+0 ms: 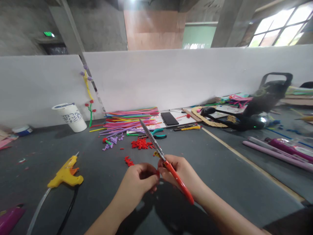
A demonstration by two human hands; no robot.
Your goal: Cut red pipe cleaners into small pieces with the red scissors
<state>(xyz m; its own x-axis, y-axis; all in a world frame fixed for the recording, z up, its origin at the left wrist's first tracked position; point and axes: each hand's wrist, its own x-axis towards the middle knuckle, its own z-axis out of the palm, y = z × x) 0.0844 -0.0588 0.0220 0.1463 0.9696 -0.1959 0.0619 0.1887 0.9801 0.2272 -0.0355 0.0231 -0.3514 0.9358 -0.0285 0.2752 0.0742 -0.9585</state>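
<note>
My right hand (179, 171) is closed round red-handled scissors (166, 161) whose blades point up and away to the left. My left hand (139, 181) is pinched on a small red piece (157, 175) held between both hands' fingertips. Beyond the hands lie a pile of red cut bits (140, 143), a few more red bits (128, 161) and purple bits (111, 142) on the dark grey table. A bundle of coloured pipe cleaners (132, 119) lies further back.
A yellow glue gun (65, 173) with its cable lies at the left. A white cup (70, 117), a black phone (169, 118), teal pliers (157, 133), a black bag (259, 104) and purple rolls (281, 150) stand around. White partition boards close the back.
</note>
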